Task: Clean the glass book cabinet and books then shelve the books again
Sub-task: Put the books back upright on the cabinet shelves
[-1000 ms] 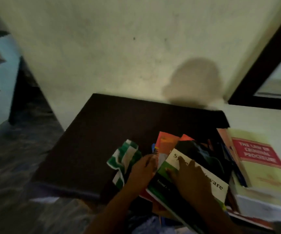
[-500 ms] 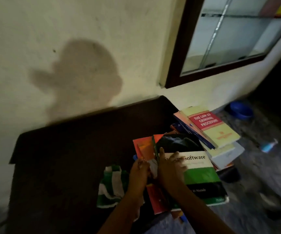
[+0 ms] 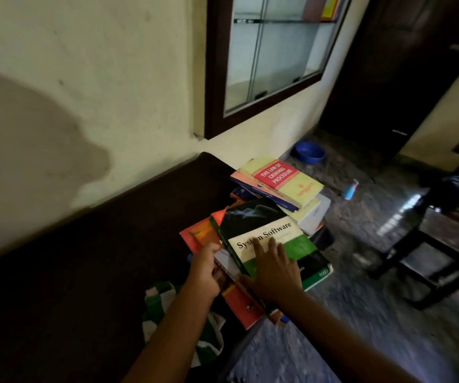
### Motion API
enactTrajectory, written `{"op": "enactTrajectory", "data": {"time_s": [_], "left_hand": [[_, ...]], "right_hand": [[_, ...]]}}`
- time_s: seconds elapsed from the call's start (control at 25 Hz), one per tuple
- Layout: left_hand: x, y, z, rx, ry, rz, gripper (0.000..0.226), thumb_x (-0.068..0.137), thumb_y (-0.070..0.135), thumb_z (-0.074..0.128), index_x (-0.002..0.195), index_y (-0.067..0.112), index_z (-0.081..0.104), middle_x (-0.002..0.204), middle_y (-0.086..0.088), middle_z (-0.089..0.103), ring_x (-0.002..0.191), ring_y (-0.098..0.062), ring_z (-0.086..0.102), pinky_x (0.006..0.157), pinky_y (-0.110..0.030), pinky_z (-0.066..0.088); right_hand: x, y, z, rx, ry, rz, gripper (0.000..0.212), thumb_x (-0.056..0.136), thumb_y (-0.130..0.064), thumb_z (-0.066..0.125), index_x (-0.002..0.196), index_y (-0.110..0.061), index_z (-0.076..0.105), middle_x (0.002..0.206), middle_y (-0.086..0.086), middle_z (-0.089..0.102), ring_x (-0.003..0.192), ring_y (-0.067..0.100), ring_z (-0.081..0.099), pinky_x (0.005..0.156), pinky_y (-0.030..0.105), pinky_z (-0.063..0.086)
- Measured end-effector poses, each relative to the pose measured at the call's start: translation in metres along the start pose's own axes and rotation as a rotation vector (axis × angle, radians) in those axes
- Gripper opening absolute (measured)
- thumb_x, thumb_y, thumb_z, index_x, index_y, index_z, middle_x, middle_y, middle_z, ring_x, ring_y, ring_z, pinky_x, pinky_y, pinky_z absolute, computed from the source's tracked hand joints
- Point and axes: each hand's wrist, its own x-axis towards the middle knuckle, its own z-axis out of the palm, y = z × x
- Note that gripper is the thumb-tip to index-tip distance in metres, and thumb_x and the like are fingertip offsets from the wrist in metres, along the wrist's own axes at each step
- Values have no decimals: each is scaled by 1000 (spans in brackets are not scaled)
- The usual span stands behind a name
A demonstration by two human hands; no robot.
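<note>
Several stacked books, left hand gripping them, right hand flat atop

The System Software book is pressed under the right hand's spread fingers; lower books just left of them are gripped by the left hand

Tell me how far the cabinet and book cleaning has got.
Done: the glass cabinet has empty lower shelves; a few shelved books show at its top. In hand: the right hand lies flat on the System Software book, the left hand grips the lower books beneath; the cloth lies unheld. Left: the far pile and this one are unshelved; whether anything is wiped, I cannot tell.
</note>
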Motion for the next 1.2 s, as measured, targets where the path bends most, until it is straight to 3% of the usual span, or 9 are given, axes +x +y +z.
{"op": "enactTrajectory", "data": {"time_s": [0.12, 0.24, 0.4, 0.52, 0.68, 0.8, 0.88, 1.0, 1.2], "left_hand": [[12, -6, -5, -35, -18, 6, 7, 89, 10, 50, 83, 11, 54, 83, -8, 54, 74, -19, 49, 62, -30, 43], [17, -11, -6, -78, -21, -6, 3, 90, 12, 53, 93, 11, 54, 87, -7, 55, 77, -18, 51, 63, -29, 44], [21, -19, -1, -78, -23, -6, 27, 90, 15, 54, 117, 14, 51, 104, -12, 58, 80, -19, 53, 64, -32, 45], [19, -32, -1, -85, -99, 5, 45, 94, 18, 53, 135, 28, 39, 120, -13, 56, 90, -25, 56, 70, -39, 49], [14, -45, 4, -62, -174, 130, 56, 98, 18, 45, 143, 43, 24, 121, -7, 57, 102, -25, 57, 72, -40, 48], [16, -51, 16, 101, -168, 288, 62, 97, 29, 46, 143, 51, 12, 145, -5, 36, 122, -30, 46, 95, -55, 42], [15, -49, 25, 186, -166, 371, 67, 96, 28, 49, 143, 52, 8, 148, -6, 31, 122, -30, 45, 96, -58, 42], [14, -42, 30, 216, -204, 478, 70, 95, 17, 51, 144, 48, 13, 144, -6, 38, 119, -28, 50, 93, -56, 46], [-11, -9, 53, 341, -336, 777, 63, 94, 3, 46, 142, 40, 31, 135, -1, 52, 116, -22, 56, 96, -46, 47]], "right_hand": [[-11, 4, 7, 4, -49, -25, 102, 81, -62, 53, 146, -26, -16, 154, 17, -17, 142, 39, -9, 110, 62, 10], [-18, 8, 8, -32, -76, -45, 108, 81, -46, 64, 145, -22, -20, 152, 19, -19, 141, 41, -11, 111, 61, 8], [-17, 9, -4, 9, -120, -62, 97, 86, -30, 62, 147, -21, -12, 154, 22, -6, 142, 41, 3, 114, 52, 20], [-23, 10, -11, -30, -123, -101, 87, 91, -27, 54, 148, -20, -11, 153, 25, 1, 140, 41, 13, 111, 49, 27], [-40, 11, -28, 3, -169, -135, 86, 90, -26, 58, 149, -17, -4, 147, 26, 25, 130, 37, 37, 107, 43, 35], [-42, 15, -45, 108, -21, -35, 77, 85, -23, 61, 147, -18, 15, 128, 14, 52, 112, 27, 54, 90, 36, 49], [-41, 15, -53, 112, 59, 5, 72, 85, -24, 59, 146, -23, 19, 125, 11, 54, 110, 27, 54, 85, 35, 48], [-43, 21, -65, 120, 138, -20, 66, 87, -27, 56, 143, -26, 22, 129, 11, 52, 110, 27, 54, 87, 39, 50], [-59, 64, -107, 160, 336, 12, 61, 94, -40, 46, 146, -26, 17, 126, 11, 55, 104, 26, 59, 75, 30, 47]]}}
